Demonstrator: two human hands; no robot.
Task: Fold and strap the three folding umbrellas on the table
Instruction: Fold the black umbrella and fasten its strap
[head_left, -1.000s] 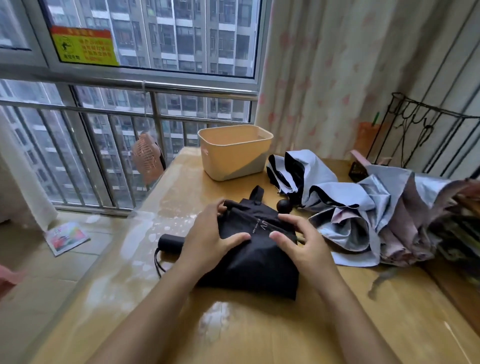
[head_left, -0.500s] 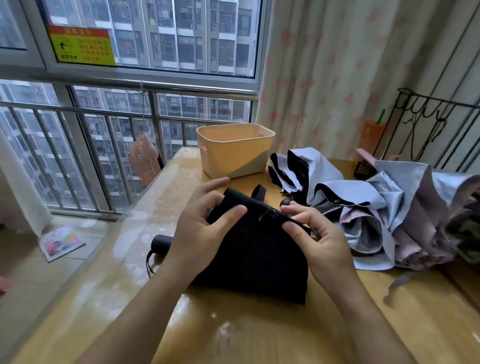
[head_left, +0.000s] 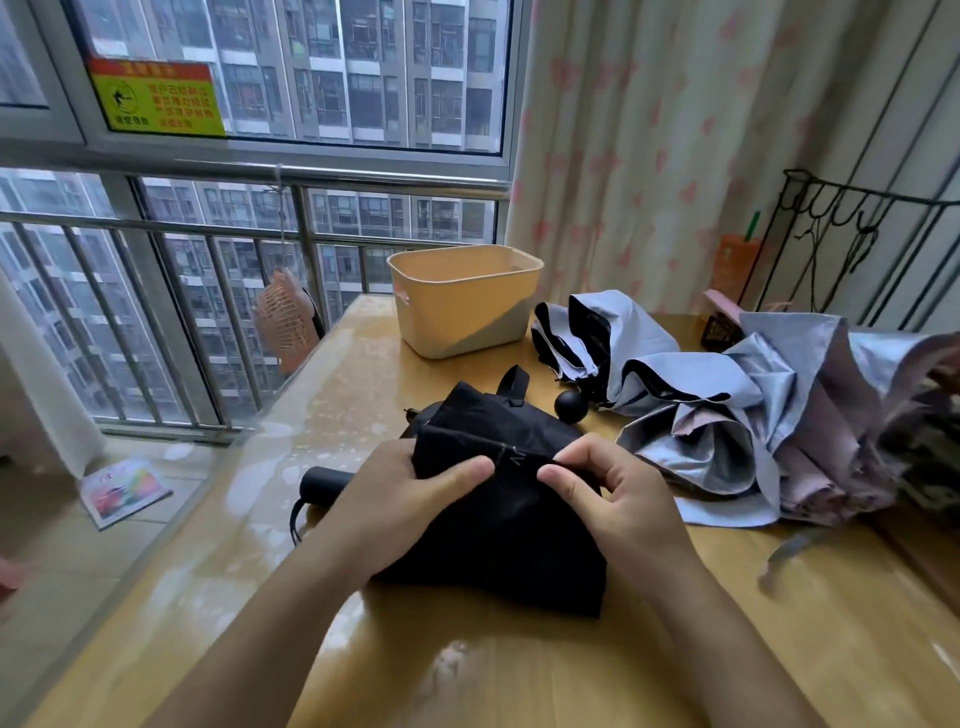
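Note:
A black folding umbrella (head_left: 514, 540) lies across the wooden table (head_left: 363, 395), its handle (head_left: 322, 483) pointing left and its strap (head_left: 514, 384) sticking up at the far side. My left hand (head_left: 400, 504) grips the canopy's left part, thumb on a raised fold. My right hand (head_left: 618, 499) pinches the same fold just to the right. A pale blue umbrella with black lining (head_left: 623, 338) lies loose behind, its round black knob (head_left: 571, 405) near the black one. A silver and pink umbrella (head_left: 769, 431) sprawls unfolded at the right.
A yellow plastic bin (head_left: 462, 296) stands at the table's far end. A black wire rack (head_left: 857, 249) rises at the right edge, with a curtain behind. Window bars and a hanging pink fan (head_left: 285, 327) are on the left. A booklet (head_left: 124, 488) lies on the floor.
Both hands have drawn together along the black canopy's fold, and my left fingers have curled round the fabric. The fold stands more bunched than before.

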